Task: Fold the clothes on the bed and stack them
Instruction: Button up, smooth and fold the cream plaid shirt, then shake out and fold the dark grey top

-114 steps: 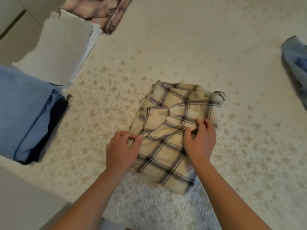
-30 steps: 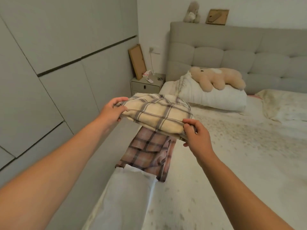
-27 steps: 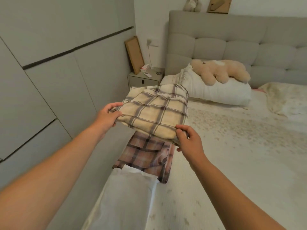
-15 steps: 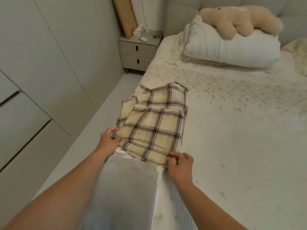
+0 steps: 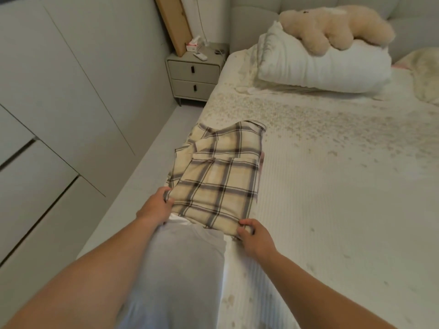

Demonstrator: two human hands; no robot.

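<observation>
A folded cream plaid shirt (image 5: 221,176) lies near the left edge of the bed (image 5: 332,186), on top of a pink plaid garment of which only a sliver (image 5: 262,160) shows at its right side. My left hand (image 5: 155,206) grips the shirt's near left corner. My right hand (image 5: 255,236) pinches its near right corner. Just in front of the shirt sits a folded white garment (image 5: 180,269), partly hidden by my left forearm.
A white pillow (image 5: 320,65) with a beige plush bear (image 5: 332,27) lies at the head of the bed. A grey nightstand (image 5: 194,74) stands beside the bed. Wardrobe doors (image 5: 59,103) run along the left across a narrow floor strip.
The cream plaid shirt went from being held up in the air down onto the pink plaid garment. Both hands still hold its near corners. My view has tilted downward.
</observation>
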